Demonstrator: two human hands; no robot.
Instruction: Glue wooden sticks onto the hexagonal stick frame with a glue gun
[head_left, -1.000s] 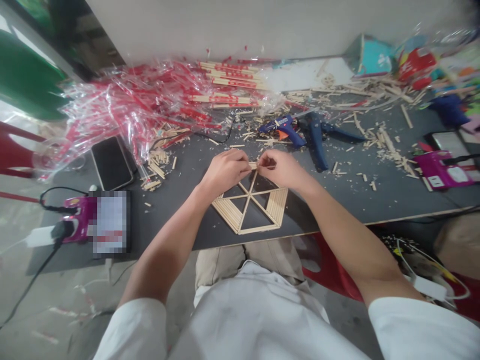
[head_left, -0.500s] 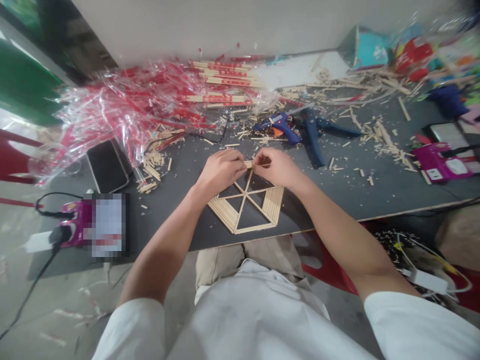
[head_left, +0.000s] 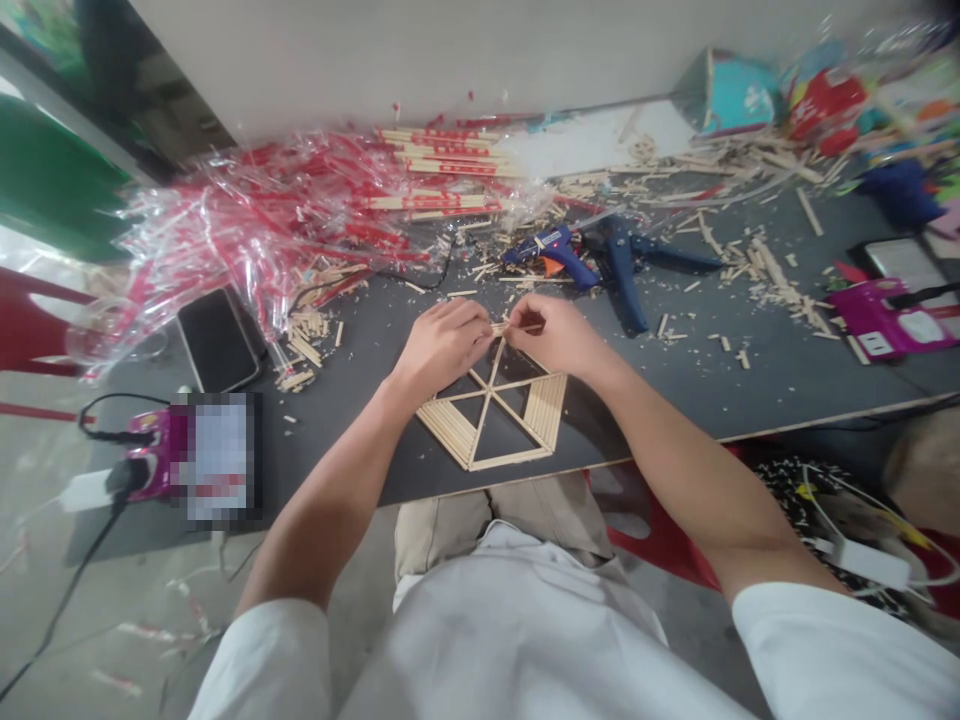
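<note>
A six-sided frame of pale wooden sticks lies flat near the table's front edge, with spokes meeting at its centre. Rows of sticks fill its left and right sections. My left hand rests over the far left part of the frame, its fingers bent and pressed together at the far edge. Beside it, my right hand pinches a thin wooden stick at the frame's far corner. The fingertips of both hands nearly meet there, and what the left fingers hold is hidden.
Beyond my hands lie a blue glue gun and a dark blue cutter. Wrapped chopsticks and red plastic wrappers heap at the back left. A black phone and a purple power strip sit left; stick offcuts scatter right.
Both hands stay at the frame's far corner with barely any movement of the fingers. The camera view has shifted slightly.
</note>
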